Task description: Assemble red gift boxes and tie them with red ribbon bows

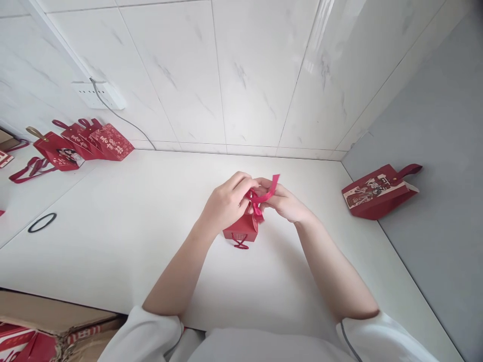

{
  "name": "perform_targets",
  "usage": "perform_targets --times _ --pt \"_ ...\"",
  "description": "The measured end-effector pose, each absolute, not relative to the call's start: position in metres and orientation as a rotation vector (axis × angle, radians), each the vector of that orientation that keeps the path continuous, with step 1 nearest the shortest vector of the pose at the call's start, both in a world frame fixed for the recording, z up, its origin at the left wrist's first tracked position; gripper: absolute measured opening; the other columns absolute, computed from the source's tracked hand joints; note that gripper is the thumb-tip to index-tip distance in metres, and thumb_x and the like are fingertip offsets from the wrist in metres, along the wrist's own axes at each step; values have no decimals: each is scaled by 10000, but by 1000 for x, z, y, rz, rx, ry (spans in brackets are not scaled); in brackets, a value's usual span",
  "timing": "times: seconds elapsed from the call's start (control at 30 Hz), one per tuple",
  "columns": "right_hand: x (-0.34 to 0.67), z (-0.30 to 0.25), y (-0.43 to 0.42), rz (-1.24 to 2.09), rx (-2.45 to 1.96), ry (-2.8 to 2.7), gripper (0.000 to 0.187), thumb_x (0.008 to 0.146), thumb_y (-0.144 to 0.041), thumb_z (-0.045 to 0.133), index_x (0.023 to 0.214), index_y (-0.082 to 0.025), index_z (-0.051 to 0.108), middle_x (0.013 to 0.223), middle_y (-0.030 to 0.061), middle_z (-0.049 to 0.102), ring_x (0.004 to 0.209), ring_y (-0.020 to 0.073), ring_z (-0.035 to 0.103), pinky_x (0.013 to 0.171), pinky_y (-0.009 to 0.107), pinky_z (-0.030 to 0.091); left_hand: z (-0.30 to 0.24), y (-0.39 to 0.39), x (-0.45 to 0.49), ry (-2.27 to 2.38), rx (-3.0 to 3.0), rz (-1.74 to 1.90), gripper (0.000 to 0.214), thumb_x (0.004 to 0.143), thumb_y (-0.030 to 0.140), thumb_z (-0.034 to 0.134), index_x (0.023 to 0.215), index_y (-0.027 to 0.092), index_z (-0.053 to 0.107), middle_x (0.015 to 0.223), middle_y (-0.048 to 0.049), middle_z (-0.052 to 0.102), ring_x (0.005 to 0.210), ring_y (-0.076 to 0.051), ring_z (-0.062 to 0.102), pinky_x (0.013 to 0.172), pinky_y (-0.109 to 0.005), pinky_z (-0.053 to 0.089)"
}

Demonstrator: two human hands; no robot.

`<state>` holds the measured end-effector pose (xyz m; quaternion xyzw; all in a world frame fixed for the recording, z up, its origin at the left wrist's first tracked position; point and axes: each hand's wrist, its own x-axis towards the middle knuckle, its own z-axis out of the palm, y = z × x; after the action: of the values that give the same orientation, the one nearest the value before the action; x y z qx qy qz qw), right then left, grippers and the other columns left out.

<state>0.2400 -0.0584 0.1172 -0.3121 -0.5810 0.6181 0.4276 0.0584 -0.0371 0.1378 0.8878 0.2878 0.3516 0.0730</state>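
Note:
A small red gift box [240,230] stands on the white tabletop in front of me, a dark red cord handle [241,246] hanging from its near side. Above its top, both hands come together at a pinkish-red ribbon [259,199], which is looped and partly hidden by fingers. My left hand [231,198] pinches the ribbon from the left, fingers curled. From the right, my right hand [283,201] has its fingers closed on the same ribbon, and one loose end sticks up over it. The box's upper part is hidden behind my left hand.
Several red gift boxes [109,143] with ribbon handles stand at the far left by the tiled wall. Another red box [379,191] leans against the grey panel at right. A black ring [42,222] lies at left; an open cardboard carton [56,314] is at lower left.

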Motion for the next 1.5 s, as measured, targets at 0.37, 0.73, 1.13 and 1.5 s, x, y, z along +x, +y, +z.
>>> perform_targets --times 0.37,0.73,1.13,1.5 --pt "246 110 -56 1339 -870 -1290 197 781 -336 729 902 -183 696 858 46 693 841 174 643 857 362 492 122 -42 48 883 1991 1221 202 800 168 641 937 257 758 922 -26 736 823 -159 682 705 -267 563" --pt "272 109 -72 1445 -941 -1081 194 821 -340 693 866 -215 552 549 -100 206 451 43 117 411 202 107 123 -57 7 1274 1397 1040 296 741 437 716 833 157 748 777 -71 732 715 -181 698 707 -304 600" --pt "316 80 -93 1260 -1275 -1196 209 852 -398 643 939 -227 561 570 -81 242 486 68 179 466 252 136 96 -62 -26 1375 1396 922 239 758 397 697 687 171 669 646 -21 633 591 -119 594 589 -239 515" --pt "331 82 -93 1521 -1514 -1541 375 878 -529 516 995 -195 640 832 71 680 817 208 616 744 333 440 71 -33 -63 1842 1273 1172 492 732 500 676 1148 262 562 1232 -81 583 1056 -235 604 859 -384 513"
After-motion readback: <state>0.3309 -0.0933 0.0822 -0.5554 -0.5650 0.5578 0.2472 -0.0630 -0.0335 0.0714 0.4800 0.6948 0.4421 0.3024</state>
